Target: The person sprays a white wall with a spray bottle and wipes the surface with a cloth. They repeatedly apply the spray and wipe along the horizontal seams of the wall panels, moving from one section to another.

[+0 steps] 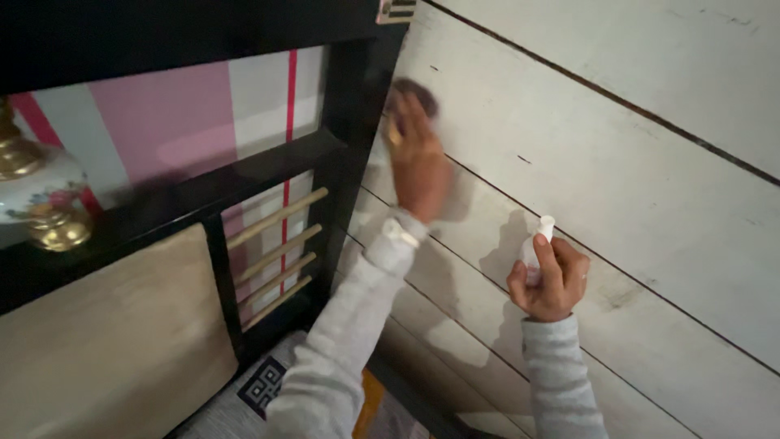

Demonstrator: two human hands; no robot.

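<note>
My left hand (418, 158) presses flat against the white plank wall (617, 162), beside the black frame post (357, 130), with a dark cloth (413, 93) showing under and above the fingers. My right hand (551, 280) is lower and to the right, closed around a small white spray bottle (538, 242) whose nozzle tip points up near the wall. Both arms wear light grey sleeves.
A black wooden frame (268, 167) with several pale dowel bars (276, 256) stands at left before a pink and white striped wall. A gold and white floral vase (36, 195) sits on its ledge. A beige cushion (106, 341) and a patterned fabric (260, 390) lie below.
</note>
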